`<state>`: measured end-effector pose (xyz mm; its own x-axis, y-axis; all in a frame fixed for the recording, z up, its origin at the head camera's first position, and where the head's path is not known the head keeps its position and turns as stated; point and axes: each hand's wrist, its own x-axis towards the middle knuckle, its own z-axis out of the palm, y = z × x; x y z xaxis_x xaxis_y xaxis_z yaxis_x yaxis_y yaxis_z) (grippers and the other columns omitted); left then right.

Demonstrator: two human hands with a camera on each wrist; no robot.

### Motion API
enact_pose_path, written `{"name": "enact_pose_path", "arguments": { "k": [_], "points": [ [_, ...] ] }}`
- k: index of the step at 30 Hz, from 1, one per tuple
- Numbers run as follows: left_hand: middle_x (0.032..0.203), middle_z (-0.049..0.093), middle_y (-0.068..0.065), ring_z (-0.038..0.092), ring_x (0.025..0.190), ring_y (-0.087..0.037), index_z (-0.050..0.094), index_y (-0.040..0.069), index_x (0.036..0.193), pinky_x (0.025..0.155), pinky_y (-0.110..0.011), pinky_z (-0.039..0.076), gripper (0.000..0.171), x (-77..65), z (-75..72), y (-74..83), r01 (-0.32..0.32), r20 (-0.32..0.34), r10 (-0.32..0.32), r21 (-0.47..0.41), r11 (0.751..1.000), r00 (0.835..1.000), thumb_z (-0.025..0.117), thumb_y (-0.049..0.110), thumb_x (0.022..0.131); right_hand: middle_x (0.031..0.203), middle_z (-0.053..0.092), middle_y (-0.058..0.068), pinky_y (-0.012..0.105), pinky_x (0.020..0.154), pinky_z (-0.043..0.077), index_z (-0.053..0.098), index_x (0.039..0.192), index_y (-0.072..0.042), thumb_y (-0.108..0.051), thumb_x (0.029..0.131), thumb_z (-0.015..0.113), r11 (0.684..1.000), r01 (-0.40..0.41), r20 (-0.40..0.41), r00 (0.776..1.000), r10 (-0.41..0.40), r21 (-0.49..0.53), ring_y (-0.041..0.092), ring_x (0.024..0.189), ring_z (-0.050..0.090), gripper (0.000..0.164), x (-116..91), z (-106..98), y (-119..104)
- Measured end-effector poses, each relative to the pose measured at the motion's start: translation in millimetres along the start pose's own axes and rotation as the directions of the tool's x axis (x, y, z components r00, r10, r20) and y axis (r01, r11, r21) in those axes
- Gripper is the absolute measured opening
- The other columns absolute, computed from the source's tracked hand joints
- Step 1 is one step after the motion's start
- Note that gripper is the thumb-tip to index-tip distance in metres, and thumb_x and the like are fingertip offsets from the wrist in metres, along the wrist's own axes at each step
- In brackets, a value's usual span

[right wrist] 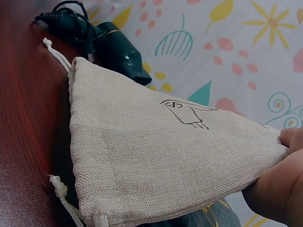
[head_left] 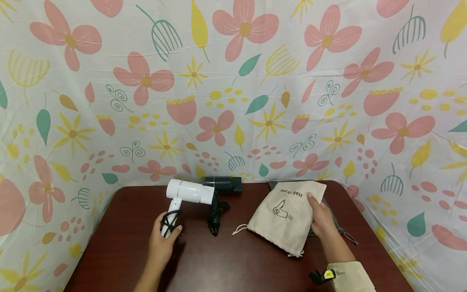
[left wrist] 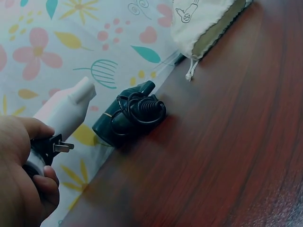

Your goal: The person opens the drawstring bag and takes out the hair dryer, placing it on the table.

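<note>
My left hand [head_left: 163,239] grips the handle of a white hair dryer [head_left: 189,191], its black cord wrapped round the handle. In the left wrist view the two-prong plug [left wrist: 61,147] sticks out by the thumb. A beige drawstring pouch [head_left: 288,219] printed "Hair Dryer" is pinched near its far right corner by my right hand [head_left: 322,219]. Its drawstring end faces toward me, and the left wrist view shows that mouth gaping somewhat. Under the beige pouch lies a dark grey pouch [head_left: 333,215], mostly covered.
Behind the white dryer, a dark green hair dryer [head_left: 228,184] lies on the table near the back edge, its cord [head_left: 216,211] bundled round the handle. The reddish-brown table [head_left: 226,267] backs onto a flowered cloth [head_left: 233,81], which also hangs along both sides.
</note>
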<state>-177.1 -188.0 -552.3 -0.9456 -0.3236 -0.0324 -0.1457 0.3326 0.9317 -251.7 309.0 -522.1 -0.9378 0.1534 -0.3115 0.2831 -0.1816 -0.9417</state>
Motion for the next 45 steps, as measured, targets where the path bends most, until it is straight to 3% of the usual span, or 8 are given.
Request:
{"name": "enact_pose_path", "arguments": {
  "k": [8,14,25,38,45],
  "points": [
    [0.120,0.059,-0.015,0.055,0.094,-0.023,0.036,0.019,0.153,0.074,-0.031,0.044,0.072,-1.3,-1.1,0.8,-0.013,-0.064,0.015,0.029,0.999,0.998,0.073,0.034,0.093,0.091,0.063,-0.016,0.023,0.080,0.053,0.044,0.129,-0.015,-0.049,0.103,0.048,1.000,-0.018,0.002,1.000,0.018,-0.015,0.002,0.087,0.063,0.043,-5,1,-10],
    [0.115,0.059,-0.012,0.054,0.087,-0.018,0.036,0.019,0.153,0.072,-0.029,0.044,0.071,1.3,-0.3,-0.8,-0.013,-0.103,0.014,0.014,1.000,0.995,0.072,0.032,0.094,0.091,0.065,-0.015,0.023,0.079,0.054,0.047,0.126,-0.017,-0.048,0.104,0.048,1.000,0.008,0.015,1.000,-0.008,-0.003,0.003,0.086,0.064,0.038,0,0,-10],
    [0.113,0.060,-0.012,0.054,0.086,-0.019,0.036,0.020,0.153,0.072,-0.031,0.043,0.071,10.5,-1.1,-5.0,0.004,-0.146,0.001,0.030,1.000,0.989,0.072,0.035,0.093,0.091,0.065,-0.019,0.023,0.080,0.053,0.046,0.129,-0.019,-0.055,0.101,0.050,0.997,0.032,0.039,0.999,-0.030,-0.064,0.000,0.087,0.063,0.046,10,-6,-7],
    [0.121,0.060,-0.014,0.056,0.094,-0.025,0.036,0.017,0.153,0.078,-0.033,0.042,0.071,22.2,3.7,-14.9,0.018,-0.145,-0.017,0.012,1.000,0.989,0.072,0.034,0.094,0.095,0.063,-0.019,0.023,0.083,0.052,0.034,0.148,-0.016,-0.049,0.104,0.046,0.998,0.000,0.059,0.998,0.004,-0.068,0.001,0.090,0.062,0.056,8,-5,-16],
    [0.126,0.059,-0.015,0.056,0.098,-0.029,0.035,0.016,0.154,0.079,-0.034,0.042,0.073,26.9,6.5,-18.2,0.027,-0.130,-0.025,0.016,0.999,0.991,0.071,0.035,0.094,0.096,0.062,-0.021,0.022,0.084,0.052,0.032,0.150,-0.017,-0.056,0.101,0.047,0.996,0.019,0.047,0.999,-0.015,-0.091,-0.001,0.091,0.061,0.064,21,-13,-4]
  ]
}}
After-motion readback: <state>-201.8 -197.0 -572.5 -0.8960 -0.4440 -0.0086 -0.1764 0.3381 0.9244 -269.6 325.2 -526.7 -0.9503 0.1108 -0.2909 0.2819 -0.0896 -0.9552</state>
